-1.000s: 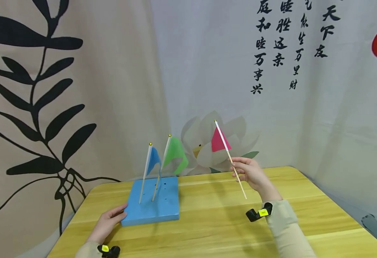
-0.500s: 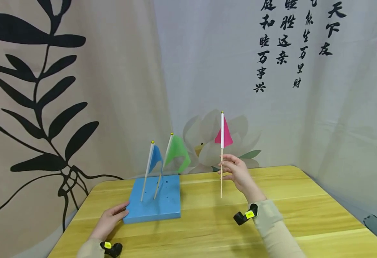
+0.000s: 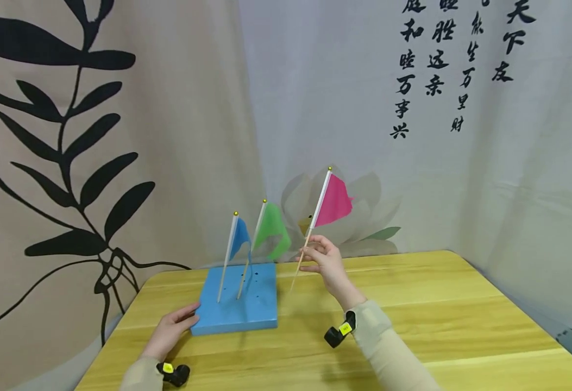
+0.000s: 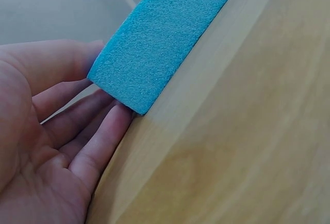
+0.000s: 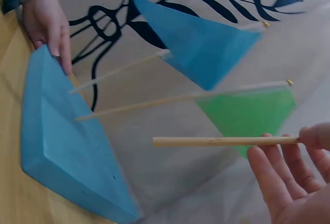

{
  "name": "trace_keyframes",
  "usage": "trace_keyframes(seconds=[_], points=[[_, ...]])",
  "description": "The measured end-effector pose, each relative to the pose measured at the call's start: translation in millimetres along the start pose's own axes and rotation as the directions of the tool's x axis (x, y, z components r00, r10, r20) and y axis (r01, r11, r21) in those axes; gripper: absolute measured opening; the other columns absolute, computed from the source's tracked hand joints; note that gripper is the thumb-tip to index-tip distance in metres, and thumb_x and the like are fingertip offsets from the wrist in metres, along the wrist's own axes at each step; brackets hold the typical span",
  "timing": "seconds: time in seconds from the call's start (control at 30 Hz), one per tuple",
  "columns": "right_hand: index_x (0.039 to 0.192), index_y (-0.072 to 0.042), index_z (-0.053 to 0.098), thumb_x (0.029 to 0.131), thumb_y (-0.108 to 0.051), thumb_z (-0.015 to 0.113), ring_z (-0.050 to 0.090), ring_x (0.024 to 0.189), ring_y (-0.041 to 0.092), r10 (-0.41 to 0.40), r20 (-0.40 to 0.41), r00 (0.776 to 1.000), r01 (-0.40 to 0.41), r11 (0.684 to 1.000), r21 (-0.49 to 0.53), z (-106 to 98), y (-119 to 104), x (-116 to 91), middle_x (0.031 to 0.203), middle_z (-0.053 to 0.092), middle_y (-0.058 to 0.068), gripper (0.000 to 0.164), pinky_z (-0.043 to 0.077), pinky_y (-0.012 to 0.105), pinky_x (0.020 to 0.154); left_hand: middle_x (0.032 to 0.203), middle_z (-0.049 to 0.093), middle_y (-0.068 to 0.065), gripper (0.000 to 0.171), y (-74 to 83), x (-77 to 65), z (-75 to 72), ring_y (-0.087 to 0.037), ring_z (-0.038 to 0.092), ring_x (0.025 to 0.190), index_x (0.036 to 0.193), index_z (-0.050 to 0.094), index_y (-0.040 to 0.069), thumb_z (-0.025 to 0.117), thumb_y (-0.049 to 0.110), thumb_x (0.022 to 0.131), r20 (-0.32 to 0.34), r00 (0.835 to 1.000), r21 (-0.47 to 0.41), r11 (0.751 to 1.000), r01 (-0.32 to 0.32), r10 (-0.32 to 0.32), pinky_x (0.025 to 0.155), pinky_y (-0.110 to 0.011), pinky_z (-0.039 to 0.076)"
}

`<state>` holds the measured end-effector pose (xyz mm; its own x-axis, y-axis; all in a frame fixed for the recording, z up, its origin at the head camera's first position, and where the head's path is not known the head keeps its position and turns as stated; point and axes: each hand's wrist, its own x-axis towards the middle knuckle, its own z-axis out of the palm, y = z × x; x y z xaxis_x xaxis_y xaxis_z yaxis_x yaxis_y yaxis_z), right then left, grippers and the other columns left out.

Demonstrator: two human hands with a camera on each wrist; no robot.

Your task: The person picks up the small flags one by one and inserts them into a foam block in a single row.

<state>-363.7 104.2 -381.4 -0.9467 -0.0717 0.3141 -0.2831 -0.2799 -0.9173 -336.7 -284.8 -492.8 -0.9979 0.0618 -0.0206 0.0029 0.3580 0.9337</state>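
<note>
A blue foam block (image 3: 237, 317) with small holes lies on the table. My left hand (image 3: 167, 332) touches its left edge, the fingers fairly straight against the block's end (image 4: 154, 44) in the left wrist view. Two small flags, one blue (image 3: 239, 239) and one green (image 3: 272, 224), stand in the block, leaning slightly right. Just right of the block, my right hand (image 3: 328, 264) pinches the wooden stick of a pink flag (image 3: 333, 202) between thumb and fingers. That flag tilts, top to the right. Its stick's bare end (image 5: 180, 141) points toward the block in the right wrist view.
The wood-grain table (image 3: 413, 315) extends right of the block. Behind it hangs a pale curtain (image 3: 193, 108) with a dark plant print and black characters. Free holes (image 5: 114, 176) show in the block's top beside the two standing sticks.
My right hand has moved left toward the block with the pink flag. The flag has swung from leaning left, through upright, to leaning right. My left hand stays at the block's edge.
</note>
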Motion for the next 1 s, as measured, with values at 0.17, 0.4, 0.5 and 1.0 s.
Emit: trace_keyframes(seconds=[0.17, 0.4, 0.5, 1.0], points=[[0.116, 0.002, 0.054, 0.096, -0.004, 0.059, 0.067, 0.086, 0.033, -0.025, 0.031, 0.999, 0.026, 1.000, -0.016, 19.5, 5.9, -0.4, 0.099, 0.063, 0.019, 0.022, 0.059, 0.047, 0.071, 0.147, 0.040, -0.022, 0.052, -1.2, -0.2, 0.8, -0.039, 0.042, 0.130, 0.142, 0.047, -0.002, 0.060, 0.023, 0.098, -0.010, 1.000, 0.001, 1.000, -0.003, 0.003, 0.100, -0.045, 0.046], [0.113, 0.000, 0.055, 0.095, -0.002, 0.060, 0.065, 0.091, 0.042, -0.012, 0.072, 0.997, 0.013, 1.000, -0.017, 43.4, 12.3, 2.0, 0.092, 0.064, 0.012, 0.019, 0.057, 0.054, 0.075, 0.147, 0.039, -0.023, 0.053, -0.7, 0.7, -0.3, -0.040, 0.041, 0.131, 0.143, 0.046, -0.002, 0.059, 0.025, 0.099, -0.006, 1.000, 0.007, 1.000, -0.005, 0.005, 0.100, -0.046, 0.046], [0.113, 0.001, 0.055, 0.095, -0.002, 0.060, 0.067, 0.089, 0.040, -0.024, 0.097, 0.995, 0.025, 1.000, -0.017, 51.0, 15.3, 1.5, 0.095, 0.063, 0.017, 0.020, 0.056, 0.056, 0.075, 0.147, 0.040, -0.023, 0.052, -1.8, 1.0, -0.6, -0.040, 0.041, 0.131, 0.142, 0.046, -0.002, 0.059, 0.024, 0.099, -0.008, 1.000, 0.005, 1.000, -0.003, 0.003, 0.100, -0.046, 0.046], [0.116, 0.008, 0.051, 0.094, -0.002, 0.062, 0.069, 0.082, 0.030, -0.032, 0.101, 0.994, 0.035, 0.999, -0.034, 77.6, 22.1, 4.0, 0.095, 0.064, 0.019, 0.026, 0.057, 0.054, 0.073, 0.146, 0.043, -0.022, 0.051, -3.8, 1.2, 1.1, -0.038, 0.043, 0.130, 0.141, 0.049, -0.001, 0.062, 0.021, 0.096, -0.035, 0.999, -0.020, 1.000, -0.022, 0.021, 0.100, -0.043, 0.046]])
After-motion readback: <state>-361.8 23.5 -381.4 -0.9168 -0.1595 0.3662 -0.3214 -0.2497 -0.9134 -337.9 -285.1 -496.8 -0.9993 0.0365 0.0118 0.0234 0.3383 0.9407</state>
